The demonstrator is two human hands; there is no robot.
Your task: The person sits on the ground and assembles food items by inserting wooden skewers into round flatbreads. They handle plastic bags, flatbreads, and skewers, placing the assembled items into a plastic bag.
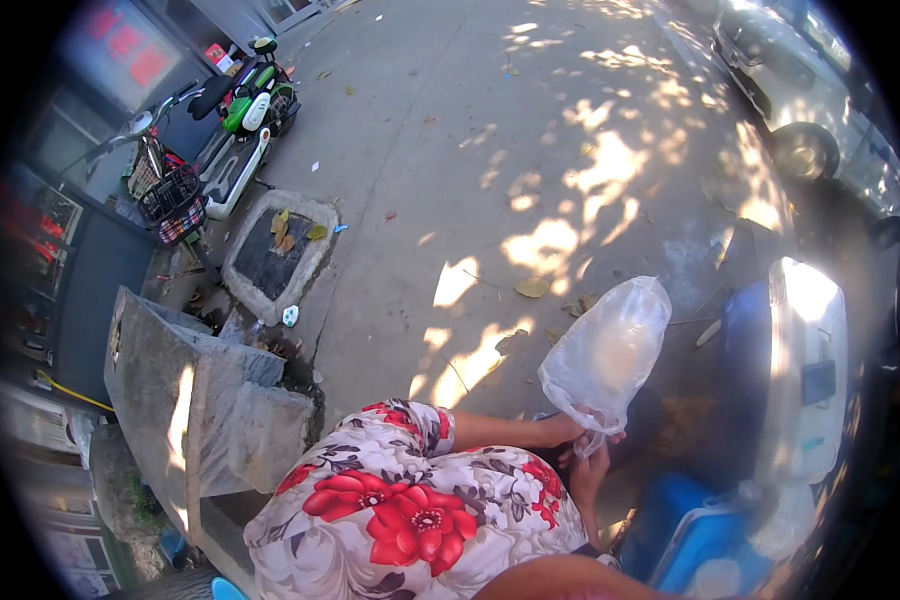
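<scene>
A clear plastic bag stands puffed up and tilted to the right, above the pavement. Something pale shows faintly inside it. My left hand reaches in from the left out of a sleeve with red flowers and grips the bag's gathered neck. My right hand comes up from below and closes on the same neck just under the left hand. The bag's mouth is hidden between my fingers.
A white weighing scale rests on a blue stand at the right, with a blue crate below it. A concrete block is at the left. Farther off are a green and white scooter, a bicycle basket and a parked car.
</scene>
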